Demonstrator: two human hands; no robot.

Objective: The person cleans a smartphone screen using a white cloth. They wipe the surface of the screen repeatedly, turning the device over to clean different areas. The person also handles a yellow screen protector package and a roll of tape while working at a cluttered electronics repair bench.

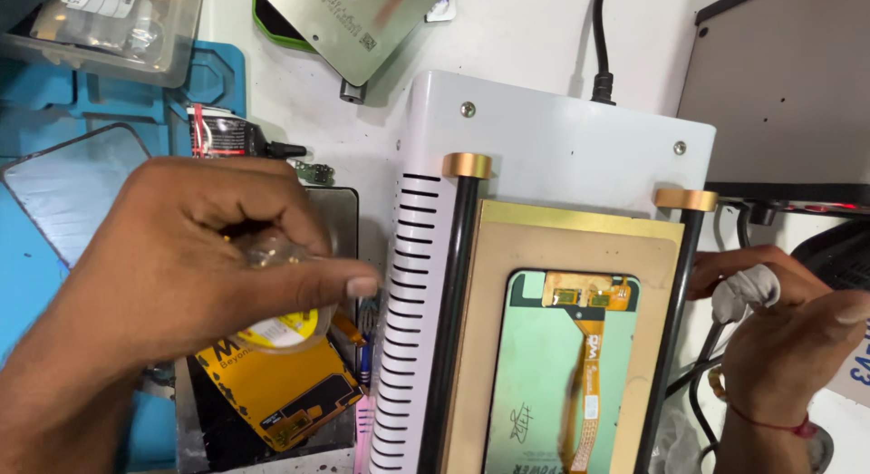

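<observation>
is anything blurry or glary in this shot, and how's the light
Head view: light is bright and even, shadows soft. The left hand is slightly motion-blurred around the small clear plastic bottle in its grip. The pale green phone screen panel with orange flex cable is sharp, with a mild sheen. The right hand looks soft at the frame edge.

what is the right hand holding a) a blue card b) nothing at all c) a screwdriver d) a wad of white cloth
d: the right hand has a wad of white cloth pinched in its fingers, beside the right edge of the heating plate where the phone screen lies face down.
</observation>
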